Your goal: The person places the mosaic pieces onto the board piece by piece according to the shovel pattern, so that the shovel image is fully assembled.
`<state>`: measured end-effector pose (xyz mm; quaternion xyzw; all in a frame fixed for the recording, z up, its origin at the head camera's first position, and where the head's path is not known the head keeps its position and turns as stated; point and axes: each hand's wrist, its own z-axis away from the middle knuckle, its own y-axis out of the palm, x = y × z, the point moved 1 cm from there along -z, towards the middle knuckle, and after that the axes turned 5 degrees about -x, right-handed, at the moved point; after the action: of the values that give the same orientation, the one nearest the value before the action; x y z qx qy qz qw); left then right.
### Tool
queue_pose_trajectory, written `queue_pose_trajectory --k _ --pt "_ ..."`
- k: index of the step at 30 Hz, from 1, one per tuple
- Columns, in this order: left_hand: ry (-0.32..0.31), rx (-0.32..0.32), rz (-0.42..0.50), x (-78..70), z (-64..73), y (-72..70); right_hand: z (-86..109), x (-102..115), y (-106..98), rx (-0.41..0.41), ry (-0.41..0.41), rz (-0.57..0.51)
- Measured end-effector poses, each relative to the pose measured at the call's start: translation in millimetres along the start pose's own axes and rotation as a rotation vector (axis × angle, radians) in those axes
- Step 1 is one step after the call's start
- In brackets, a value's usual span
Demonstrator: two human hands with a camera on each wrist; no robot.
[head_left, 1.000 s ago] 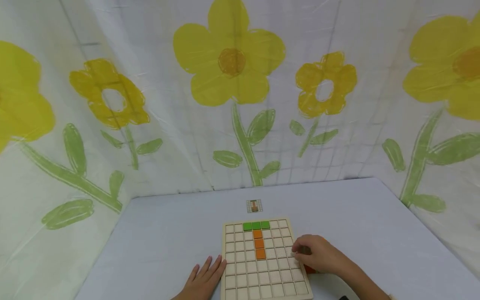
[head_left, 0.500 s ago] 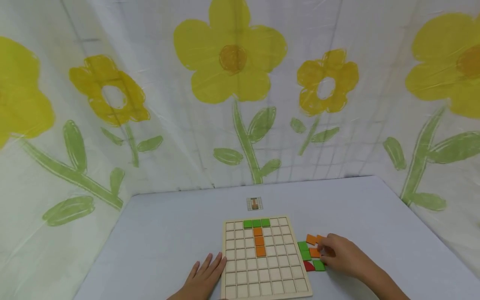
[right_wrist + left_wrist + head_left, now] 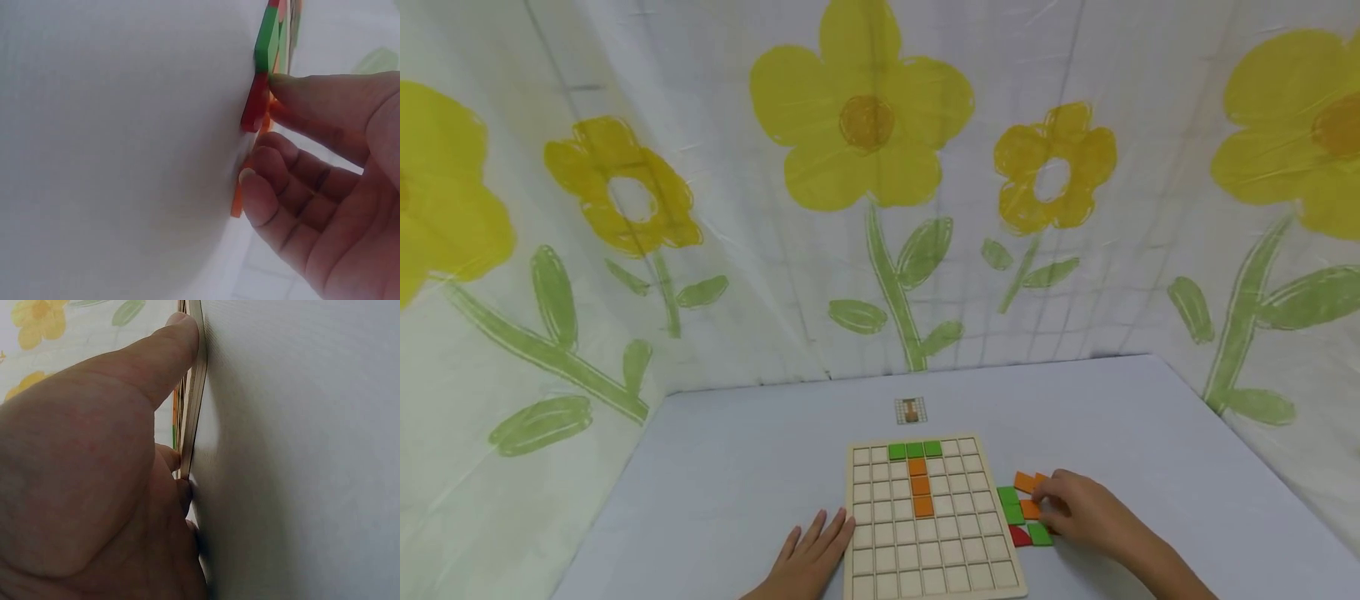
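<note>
A pale wooden grid board point(image 3: 947, 553) lies on the table, with a row of green tiles point(image 3: 914, 451) and a column of orange tiles point(image 3: 921, 486) in its cells. Flat beside its left edge rests my left hand point(image 3: 808, 560), fingers extended and fingertips touching the rim. Right of the board, my right hand point(image 3: 1086, 510) reaches into loose tiles with bent fingers. In the right wrist view its thumb and index finger are close to a red tile point(image 3: 255, 103) and an orange tile point(image 3: 237, 199) lies under the other fingers. Whether a tile is pinched is unclear.
Several loose tiles surround the right hand: green point(image 3: 1013, 514), orange point(image 3: 1025, 482) and a part-red one point(image 3: 1020, 536). A small picture card point(image 3: 911, 410) lies beyond the board. A flower-printed curtain point(image 3: 760, 292) hangs behind the white table point(image 3: 737, 467).
My right hand has moved from the board's right edge rightward to the loose tiles, uncovering several of them. Over the last half second it has stayed there. My left hand keeps its place.
</note>
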<state>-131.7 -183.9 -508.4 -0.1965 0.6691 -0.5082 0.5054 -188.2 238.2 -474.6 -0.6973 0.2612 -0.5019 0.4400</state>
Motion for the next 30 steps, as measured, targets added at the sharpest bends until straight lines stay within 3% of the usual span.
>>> queue_pose_trajectory --k 6,20,25,30 --pt "0.007 -0.014 -0.005 0.6 1.0 1.8 -3.7 5 4 -0.021 -0.044 0.032" --pt "0.0 0.004 -0.022 -1.0 0.6 -1.9 -6.6 27 7 0.021 0.058 0.08" --pt "-0.025 0.02 -0.007 -5.8 0.4 -5.6 -6.4 30 9 0.0 0.11 0.127" --pt "-0.023 0.019 -0.004 -5.1 0.6 -4.2 -2.7 29 10 -0.026 0.071 0.151"
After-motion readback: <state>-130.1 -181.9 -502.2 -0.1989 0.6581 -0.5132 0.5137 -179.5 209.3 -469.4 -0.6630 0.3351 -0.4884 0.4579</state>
